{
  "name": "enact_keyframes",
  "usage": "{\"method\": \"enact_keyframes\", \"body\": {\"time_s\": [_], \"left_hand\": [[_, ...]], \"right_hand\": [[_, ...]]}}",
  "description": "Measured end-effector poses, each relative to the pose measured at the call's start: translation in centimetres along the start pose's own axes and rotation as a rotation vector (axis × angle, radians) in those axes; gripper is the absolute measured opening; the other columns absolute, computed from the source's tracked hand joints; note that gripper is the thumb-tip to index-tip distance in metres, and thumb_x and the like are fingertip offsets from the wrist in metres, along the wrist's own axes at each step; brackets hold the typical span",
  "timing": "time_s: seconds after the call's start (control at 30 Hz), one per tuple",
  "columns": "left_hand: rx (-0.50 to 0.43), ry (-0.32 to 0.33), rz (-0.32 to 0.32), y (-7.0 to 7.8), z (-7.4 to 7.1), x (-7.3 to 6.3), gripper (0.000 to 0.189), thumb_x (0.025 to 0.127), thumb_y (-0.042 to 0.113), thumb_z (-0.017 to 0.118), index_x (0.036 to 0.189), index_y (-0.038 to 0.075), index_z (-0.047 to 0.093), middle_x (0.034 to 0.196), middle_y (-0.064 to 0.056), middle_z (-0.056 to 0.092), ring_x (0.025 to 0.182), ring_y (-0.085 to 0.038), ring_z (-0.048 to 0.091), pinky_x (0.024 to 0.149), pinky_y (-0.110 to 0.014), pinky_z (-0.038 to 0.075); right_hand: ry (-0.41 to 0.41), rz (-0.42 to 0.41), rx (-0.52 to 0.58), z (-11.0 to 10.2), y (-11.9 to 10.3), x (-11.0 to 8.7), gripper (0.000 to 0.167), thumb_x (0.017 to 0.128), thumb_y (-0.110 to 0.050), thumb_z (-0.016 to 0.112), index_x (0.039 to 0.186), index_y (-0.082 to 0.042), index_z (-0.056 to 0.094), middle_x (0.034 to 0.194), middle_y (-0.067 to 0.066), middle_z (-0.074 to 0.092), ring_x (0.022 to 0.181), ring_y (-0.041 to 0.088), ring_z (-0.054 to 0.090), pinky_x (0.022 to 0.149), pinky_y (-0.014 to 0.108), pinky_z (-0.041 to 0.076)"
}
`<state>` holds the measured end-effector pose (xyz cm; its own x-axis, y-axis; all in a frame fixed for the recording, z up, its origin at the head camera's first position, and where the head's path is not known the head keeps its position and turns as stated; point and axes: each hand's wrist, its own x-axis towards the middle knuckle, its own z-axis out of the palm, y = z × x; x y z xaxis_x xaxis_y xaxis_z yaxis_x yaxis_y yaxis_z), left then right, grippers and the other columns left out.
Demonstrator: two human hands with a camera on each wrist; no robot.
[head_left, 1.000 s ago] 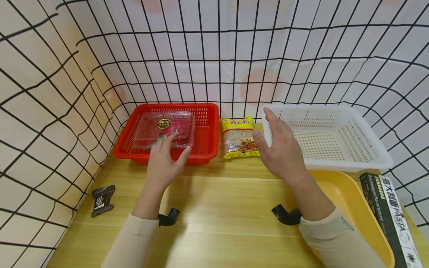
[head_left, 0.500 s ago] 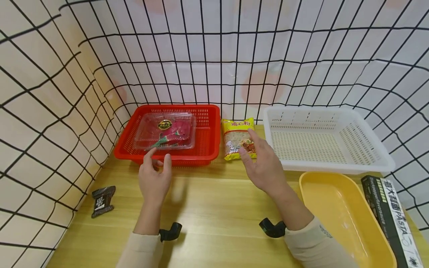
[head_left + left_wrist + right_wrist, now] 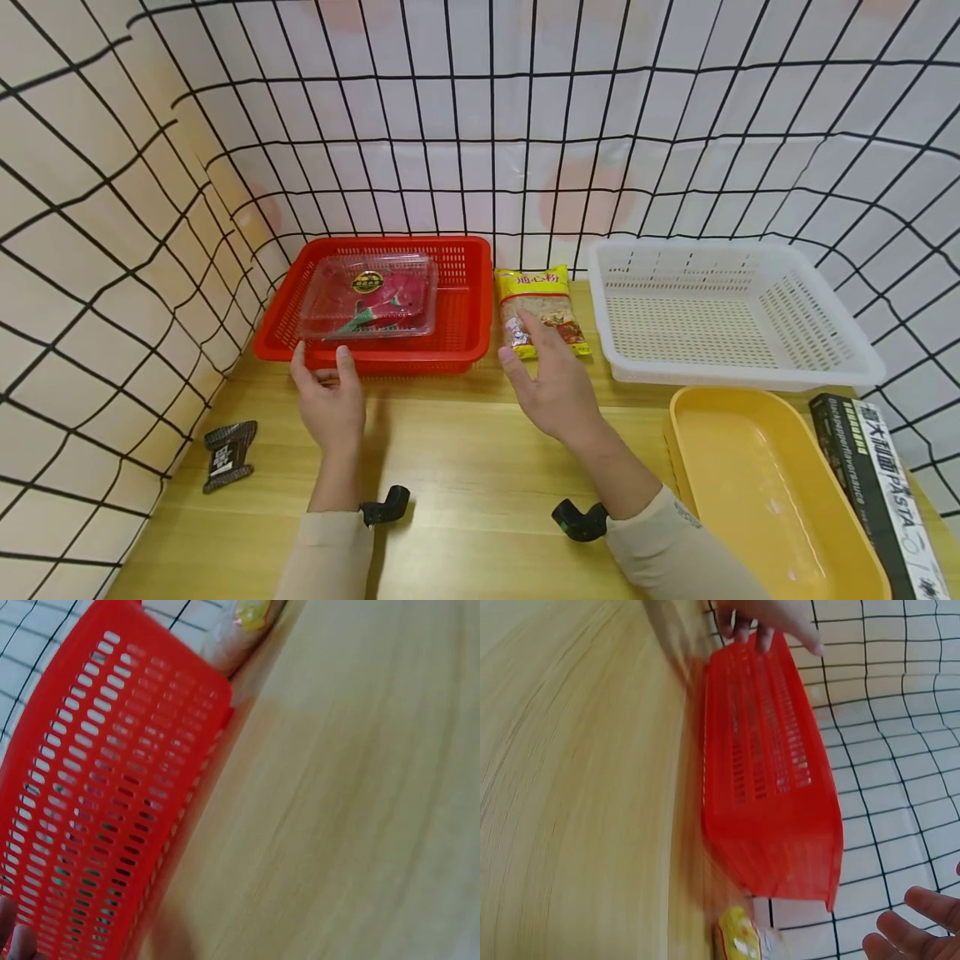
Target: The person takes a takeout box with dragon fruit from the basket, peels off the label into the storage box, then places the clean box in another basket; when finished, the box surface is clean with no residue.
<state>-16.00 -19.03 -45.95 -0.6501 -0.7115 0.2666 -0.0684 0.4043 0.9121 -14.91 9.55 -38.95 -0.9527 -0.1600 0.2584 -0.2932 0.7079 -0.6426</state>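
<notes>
My left hand (image 3: 332,408) is at the front rim of the red basket (image 3: 405,360), its fingers loosely bent and holding nothing. Inside that basket lies a clear plastic clamshell box (image 3: 322,292) with a round dark-and-gold label and a pink thing with green parts in it. My right hand (image 3: 558,387) holds nothing either; its spread fingers overlap the lower part of a yellow-and-clear bag of pasta (image 3: 531,283). In the right wrist view, right-hand fingers (image 3: 915,930) show at the lower right corner, with the pasta bag (image 3: 742,937) to their left.
To the right stands a white basket (image 3: 727,372), with a yellow tray (image 3: 750,450) before it and a black pasta box (image 3: 862,475) beside the tray. A small dark wrapped packet (image 3: 229,455) lies at left. Black wire mesh (image 3: 491,133) encloses the back and sides.
My left hand has drawn back from over the clamshell box toward me and leftward. The right hand has moved left and toward me, from the white basket's corner to the pasta bag.
</notes>
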Motion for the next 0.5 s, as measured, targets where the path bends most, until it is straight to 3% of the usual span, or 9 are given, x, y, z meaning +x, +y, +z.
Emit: {"method": "enact_keyframes", "body": {"time_s": [0.17,0.3,0.4,0.5], "left_hand": [[-0.076,0.018,-0.054,-0.6,0.6,0.5,0.071,0.097,0.054,0.060,0.156,0.022,0.037,0.090,-0.004,0.059,0.075,-0.013,0.050,0.068,-0.027,0.040],[-0.154,0.002,-0.057,-0.7,1.1,1.0,0.069,0.098,0.050,0.062,0.155,0.021,0.036,0.113,-0.015,0.063,0.088,-0.022,0.052,0.073,-0.030,0.042],[-0.187,-0.008,-0.048,-0.9,1.5,1.3,0.067,0.098,0.044,0.064,0.153,0.020,0.037,0.136,-0.018,0.061,0.108,-0.029,0.059,0.090,-0.037,0.051],[-0.216,-0.014,-0.052,-0.9,1.7,1.3,0.065,0.097,0.039,0.066,0.152,0.018,0.038,0.146,-0.018,0.057,0.124,-0.034,0.058,0.108,-0.047,0.049]], "right_hand": [[0.000,-0.014,0.074,1.2,-1.0,0.4,0.066,0.104,-0.059,0.041,0.160,-0.026,0.032,0.149,0.007,0.054,0.139,0.033,0.051,0.108,0.062,0.046],[-0.004,-0.042,0.101,2.2,-1.7,0.8,0.065,0.103,-0.058,0.043,0.159,-0.026,0.033,0.145,0.006,0.056,0.132,0.030,0.055,0.103,0.059,0.051],[-0.010,-0.056,0.112,3.1,-2.4,1.1,0.064,0.102,-0.058,0.044,0.158,-0.026,0.035,0.147,0.004,0.055,0.134,0.028,0.054,0.104,0.058,0.050],[-0.017,-0.070,0.123,3.8,-3.1,1.4,0.064,0.102,-0.057,0.044,0.157,-0.025,0.037,0.150,0.003,0.053,0.138,0.026,0.050,0.109,0.059,0.047]]}}
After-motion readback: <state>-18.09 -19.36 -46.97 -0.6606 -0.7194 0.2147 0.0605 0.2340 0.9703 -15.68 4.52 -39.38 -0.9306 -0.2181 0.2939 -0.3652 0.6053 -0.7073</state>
